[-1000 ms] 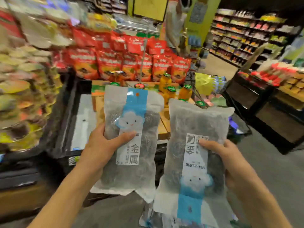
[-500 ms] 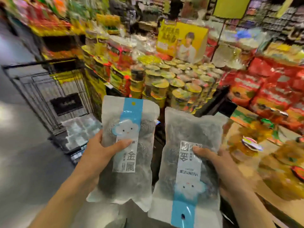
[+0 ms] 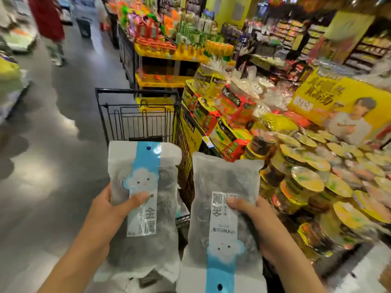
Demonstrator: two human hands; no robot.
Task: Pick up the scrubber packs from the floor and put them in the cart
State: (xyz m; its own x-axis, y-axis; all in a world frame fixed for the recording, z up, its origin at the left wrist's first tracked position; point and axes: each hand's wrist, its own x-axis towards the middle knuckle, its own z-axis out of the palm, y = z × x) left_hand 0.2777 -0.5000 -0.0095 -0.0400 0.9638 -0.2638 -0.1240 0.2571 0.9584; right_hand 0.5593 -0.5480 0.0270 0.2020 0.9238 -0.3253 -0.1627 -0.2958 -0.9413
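cart [image 3: 137, 115] half hidden behind both packs, shelves blurred | left hand [image 3: 105, 210] grips upright scrubber pack [image 3: 146, 210], thumb on label | right hand [image 3: 262, 225] grips upside-down scrubber pack [image 3: 224, 225] just beside it

The left scrubber pack [image 3: 143, 210] is a frosted, semi-clear plastic bag with a soft sheen; dark, coarse, wiry scrubber material shows through it, and a smooth printed label strip in white and blue runs down its middle. The right scrubber pack [image 3: 224, 225] has the same cloudy plastic film, slightly crinkled at its sealed ends, over the same rough dark filling. The cart [image 3: 139, 115] is thin black metal wire with a dull, painted look. The floor [image 3: 53, 166] is smooth grey and polished, throwing back pale patches of light. The instant noodle cups [image 3: 306, 180] have glossy foil-like lids, and the yellow sign [image 3: 330, 102] looks like flat printed card.
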